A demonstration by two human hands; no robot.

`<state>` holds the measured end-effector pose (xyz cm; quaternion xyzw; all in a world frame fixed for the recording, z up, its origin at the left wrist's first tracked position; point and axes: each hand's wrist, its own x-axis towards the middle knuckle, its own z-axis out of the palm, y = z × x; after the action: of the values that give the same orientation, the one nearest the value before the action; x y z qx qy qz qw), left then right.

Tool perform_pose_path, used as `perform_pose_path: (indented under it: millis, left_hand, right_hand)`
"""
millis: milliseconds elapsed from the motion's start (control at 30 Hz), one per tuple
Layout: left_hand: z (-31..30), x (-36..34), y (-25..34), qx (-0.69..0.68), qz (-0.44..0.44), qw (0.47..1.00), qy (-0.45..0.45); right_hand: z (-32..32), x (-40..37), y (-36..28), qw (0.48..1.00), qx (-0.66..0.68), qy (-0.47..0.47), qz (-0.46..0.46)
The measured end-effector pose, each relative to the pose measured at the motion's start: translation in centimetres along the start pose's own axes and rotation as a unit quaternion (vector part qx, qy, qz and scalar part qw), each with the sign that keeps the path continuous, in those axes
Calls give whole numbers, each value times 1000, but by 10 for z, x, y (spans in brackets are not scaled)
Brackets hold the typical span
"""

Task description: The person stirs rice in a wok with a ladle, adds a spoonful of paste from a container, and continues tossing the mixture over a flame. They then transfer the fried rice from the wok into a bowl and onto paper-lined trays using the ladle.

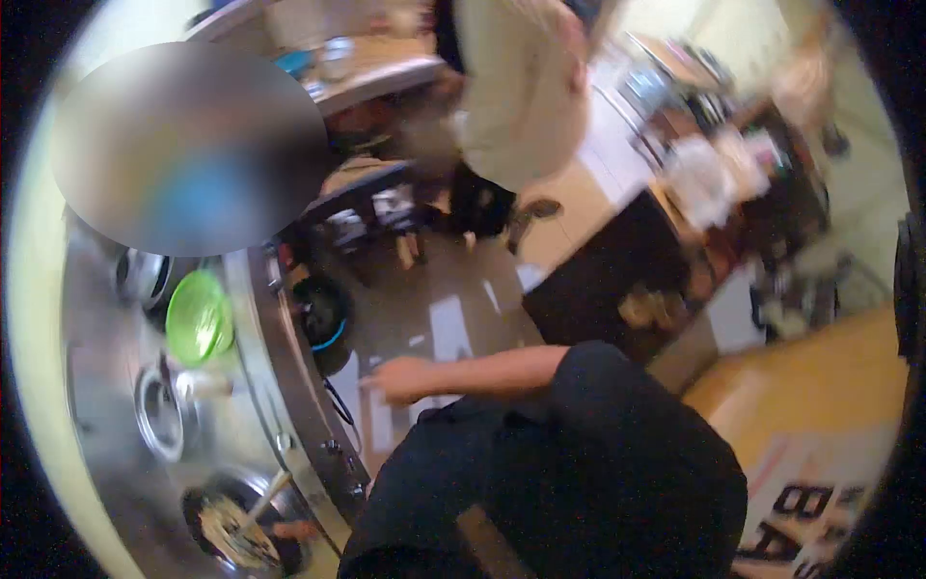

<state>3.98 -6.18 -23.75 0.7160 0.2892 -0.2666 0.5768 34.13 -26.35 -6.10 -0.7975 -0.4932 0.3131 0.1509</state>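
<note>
My right hand (400, 381) reaches out from my dark shirt (550, 473), over the floor beside the counter. Motion blurs it, but its fingers look loosely apart with nothing in them. No left hand shows clearly. A dark pan (198, 510) stands at the near end of the steel counter (101, 381), with pale food (224, 521) in it. A spatula (268, 497) with a light handle leans in the food. A small reddish-brown piece (294, 530) sits at the pan's rim.
Along the counter are a round metal ring (160, 413), a green plastic basket (199, 318) and metal pots (145, 275). A dark bucket (321, 314) stands by the counter. A person in light clothing (526, 96) is ahead. A dark low table (617, 270) lies to the right.
</note>
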Motion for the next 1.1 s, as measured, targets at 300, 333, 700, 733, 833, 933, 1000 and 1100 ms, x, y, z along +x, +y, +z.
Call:
perform_pose_path:
  millis: [300,333,700,733,833,933,1000,1100]
  left_hand:
    - [174,137,264,131,-5,975,-177]
    - [226,139,284,224,21,954,-198]
    - [621,39,354,402,-67,702,-584]
    - [631,43,343,403,-72,705,-580]
    - [641,39,333,317,-89,716,-616]
    - [637,9,366,208,-118,801,-548]
    - [630,10,379,147,33,827,-541]
    - [593,-30,433,-28,246,820,-517]
  right_hand:
    - [239,-472,141,846,174,44,502]
    - [273,-506,141,741,253,201,588]
    - [295,-610,327,318,438,620,569]
    - [292,-603,333,367,413,603,576]
    - [285,-610,305,423,259,605,623]
    - [216,-635,239,379,395,641,538]
    - [174,-633,194,355,489,630,489]
    - [117,-606,161,500,461,602,419]
